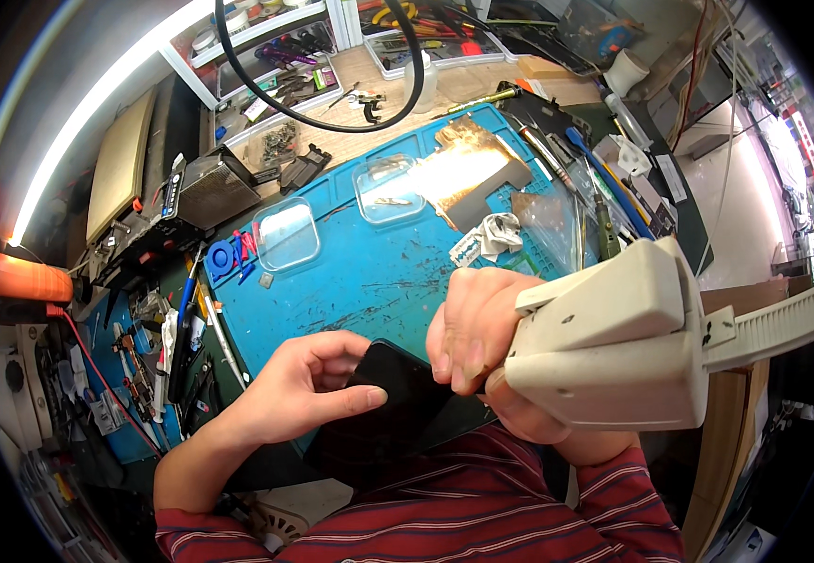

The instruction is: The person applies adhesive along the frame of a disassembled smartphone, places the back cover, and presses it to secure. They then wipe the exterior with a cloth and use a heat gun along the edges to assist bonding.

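A flat black glossy slab, like a phone or a screen [369,413], is tilted over the near edge of the blue work mat [332,281]. My left hand [308,385] grips its upper left corner, thumb on the dark face and fingers curled behind. Beside its right edge my right hand [476,328] is closed, the fingers bent in tightly. What those fingers hold, if anything, is too hidden to make out. A beige plastic housing [614,338] with a ribbed arm stands in front of my right hand and covers part of it.
Two clear plastic trays [287,235] and a crumpled white wipe [499,235] lie on the mat. A brightly lit metal plate [473,174] is farther back. A black cable loop [318,124] hangs above. Tools crowd both sides, including a blue-handled one [614,188].
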Action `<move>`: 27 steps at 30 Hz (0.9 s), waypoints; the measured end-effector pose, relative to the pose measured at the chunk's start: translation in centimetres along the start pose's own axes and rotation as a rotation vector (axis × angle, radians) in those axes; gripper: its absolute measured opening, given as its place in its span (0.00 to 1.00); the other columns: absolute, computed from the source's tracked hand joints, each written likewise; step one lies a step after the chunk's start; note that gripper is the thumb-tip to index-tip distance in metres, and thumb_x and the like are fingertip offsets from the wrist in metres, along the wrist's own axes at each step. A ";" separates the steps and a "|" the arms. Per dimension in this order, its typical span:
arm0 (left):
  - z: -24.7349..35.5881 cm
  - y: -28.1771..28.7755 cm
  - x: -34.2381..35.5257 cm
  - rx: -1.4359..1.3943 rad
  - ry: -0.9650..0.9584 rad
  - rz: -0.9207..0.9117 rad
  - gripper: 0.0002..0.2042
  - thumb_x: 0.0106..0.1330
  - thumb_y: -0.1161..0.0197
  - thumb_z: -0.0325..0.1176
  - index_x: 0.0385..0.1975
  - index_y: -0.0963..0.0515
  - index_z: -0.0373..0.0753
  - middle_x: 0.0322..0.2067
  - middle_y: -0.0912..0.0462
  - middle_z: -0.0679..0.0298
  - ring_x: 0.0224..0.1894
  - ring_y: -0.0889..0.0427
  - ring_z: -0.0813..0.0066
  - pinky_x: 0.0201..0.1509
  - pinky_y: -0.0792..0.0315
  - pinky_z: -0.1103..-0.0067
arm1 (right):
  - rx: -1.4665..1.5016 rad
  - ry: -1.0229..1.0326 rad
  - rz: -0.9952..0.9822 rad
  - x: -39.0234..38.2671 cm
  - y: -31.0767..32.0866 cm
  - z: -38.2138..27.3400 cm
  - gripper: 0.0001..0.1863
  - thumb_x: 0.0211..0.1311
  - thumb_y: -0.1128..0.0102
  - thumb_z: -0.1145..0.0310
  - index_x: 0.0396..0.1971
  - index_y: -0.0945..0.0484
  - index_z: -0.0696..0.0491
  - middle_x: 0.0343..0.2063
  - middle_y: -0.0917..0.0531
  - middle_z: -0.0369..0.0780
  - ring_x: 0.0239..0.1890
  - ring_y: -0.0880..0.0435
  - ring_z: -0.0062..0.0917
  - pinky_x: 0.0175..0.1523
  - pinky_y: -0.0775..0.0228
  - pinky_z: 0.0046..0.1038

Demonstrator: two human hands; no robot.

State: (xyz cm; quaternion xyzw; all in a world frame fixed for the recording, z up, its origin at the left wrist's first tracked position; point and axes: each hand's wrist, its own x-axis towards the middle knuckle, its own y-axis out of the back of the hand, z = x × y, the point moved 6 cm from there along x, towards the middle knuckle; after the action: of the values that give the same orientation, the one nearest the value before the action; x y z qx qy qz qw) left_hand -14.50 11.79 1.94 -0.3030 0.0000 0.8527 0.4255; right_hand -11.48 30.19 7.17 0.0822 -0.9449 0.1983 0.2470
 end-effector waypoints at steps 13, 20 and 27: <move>0.0 0.0 0.0 0.006 -0.008 0.020 0.16 0.63 0.32 0.22 0.50 0.25 0.30 0.44 0.16 0.60 0.46 0.18 0.79 0.53 0.24 0.79 | -0.025 0.019 0.020 0.3 -0.5 -1.0 0.11 0.63 0.34 0.62 0.31 0.27 0.50 0.29 0.25 0.35 0.31 0.27 0.23 0.35 0.28 0.27; 0.0 0.1 0.0 -0.026 -0.008 0.025 0.16 0.63 0.33 0.22 0.50 0.25 0.30 0.44 0.16 0.59 0.47 0.18 0.78 0.54 0.24 0.79 | 0.061 0.004 0.109 0.6 -0.8 -1.5 0.11 0.63 0.34 0.61 0.32 0.27 0.50 0.29 0.25 0.35 0.31 0.27 0.23 0.35 0.28 0.27; 0.2 0.0 0.0 -0.029 0.020 0.024 0.16 0.63 0.33 0.22 0.50 0.25 0.30 0.44 0.16 0.59 0.47 0.18 0.77 0.54 0.24 0.78 | -0.016 0.051 0.004 0.1 -0.2 -1.1 0.11 0.63 0.35 0.62 0.32 0.27 0.50 0.29 0.25 0.34 0.32 0.27 0.23 0.35 0.28 0.26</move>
State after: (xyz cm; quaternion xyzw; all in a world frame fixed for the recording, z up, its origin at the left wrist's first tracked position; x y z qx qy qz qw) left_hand -14.59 11.81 2.07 -0.3174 -0.0045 0.8547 0.4107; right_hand -10.99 30.45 8.16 0.0733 -0.9401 0.1931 0.2712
